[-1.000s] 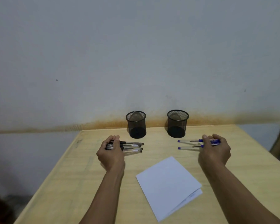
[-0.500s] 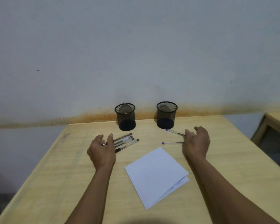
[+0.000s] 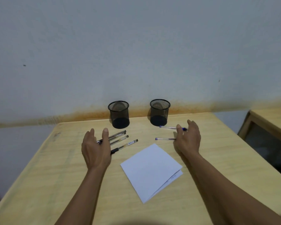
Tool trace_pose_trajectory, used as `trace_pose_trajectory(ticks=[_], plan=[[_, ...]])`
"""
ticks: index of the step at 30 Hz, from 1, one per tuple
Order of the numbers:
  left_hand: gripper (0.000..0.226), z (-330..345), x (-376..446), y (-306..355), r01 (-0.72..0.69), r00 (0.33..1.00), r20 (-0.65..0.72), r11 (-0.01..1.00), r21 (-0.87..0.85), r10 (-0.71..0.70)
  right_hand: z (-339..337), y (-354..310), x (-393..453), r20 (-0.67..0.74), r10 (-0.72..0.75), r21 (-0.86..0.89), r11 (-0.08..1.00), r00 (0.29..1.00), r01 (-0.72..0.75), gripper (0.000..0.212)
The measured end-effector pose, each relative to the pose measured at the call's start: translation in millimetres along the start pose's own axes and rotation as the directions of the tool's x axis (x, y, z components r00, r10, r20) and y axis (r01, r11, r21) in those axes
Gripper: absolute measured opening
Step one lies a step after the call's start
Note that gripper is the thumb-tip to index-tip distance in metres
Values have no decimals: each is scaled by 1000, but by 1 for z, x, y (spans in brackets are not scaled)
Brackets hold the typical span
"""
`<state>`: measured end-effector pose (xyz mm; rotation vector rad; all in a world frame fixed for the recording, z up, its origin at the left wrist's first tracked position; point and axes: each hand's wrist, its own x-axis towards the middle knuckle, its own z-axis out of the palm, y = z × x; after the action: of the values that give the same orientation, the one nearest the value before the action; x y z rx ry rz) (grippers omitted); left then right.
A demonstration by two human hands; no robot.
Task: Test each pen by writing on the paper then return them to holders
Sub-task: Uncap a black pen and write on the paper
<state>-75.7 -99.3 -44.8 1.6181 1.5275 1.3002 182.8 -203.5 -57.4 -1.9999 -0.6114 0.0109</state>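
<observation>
Two round black wire-mesh holders stand at the back of a pale wooden table (image 3: 55, 176), the left holder (image 3: 119, 114) and the right holder (image 3: 159, 112) well apart, both showing see-through mesh walls and dark solid bases. Nothing shows inside either one. In front of the left holder lie three black pens (image 3: 120, 138), slim clear barrels with dark caps, fanned out at a slant; their near ends are hidden behind the left hand (image 3: 96, 148). That hand is up on edge, fingers straight and together, holding nothing. On the other side, two blue pens (image 3: 165, 139) with clear barrels lie roughly level, one nearer the right holder, one closer in. The right hand (image 3: 187, 140) is spread loose over their right ends, fingers relaxed, gripping nothing that I can see. Between the forearms lies one folded white paper (image 3: 150, 169), smooth, turned like a diamond, a lower sheet peeking out along its right edge.
</observation>
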Motion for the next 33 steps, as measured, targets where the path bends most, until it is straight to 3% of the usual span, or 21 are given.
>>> trace_pose_trajectory(ticks=[3,7,10,13,16,18,26,33], plan=[[73,-13,-4,-12,-78,996,58,995,56,74,-14,-17,-16,-20,-52,130,990,998,54,49],[81,-36,-17,-26,-137,982,163,959,248,98,-15,-50,-42,91,-314,140,944,945,300,34],[96,-51,-25,-39,-236,955,277,840,489,107,8,-72,-59,318,-484,91,871,815,482,30],[117,-62,-28,-48,-264,929,369,737,622,21,41,-89,-71,546,-531,31,785,648,618,31],[128,-71,-27,-47,-248,914,400,693,677,-63,66,-94,-72,639,-544,-75,661,545,747,28],[129,-72,-26,-45,-253,904,418,673,696,-93,73,-93,-71,661,-547,-116,602,514,790,26],[126,-74,-27,-43,-262,886,446,654,710,-130,78,-92,-81,675,-554,-93,592,488,801,22],[123,-79,-29,-47,-230,914,400,719,656,-73,23,-103,-87,575,-499,164,847,649,506,11]])
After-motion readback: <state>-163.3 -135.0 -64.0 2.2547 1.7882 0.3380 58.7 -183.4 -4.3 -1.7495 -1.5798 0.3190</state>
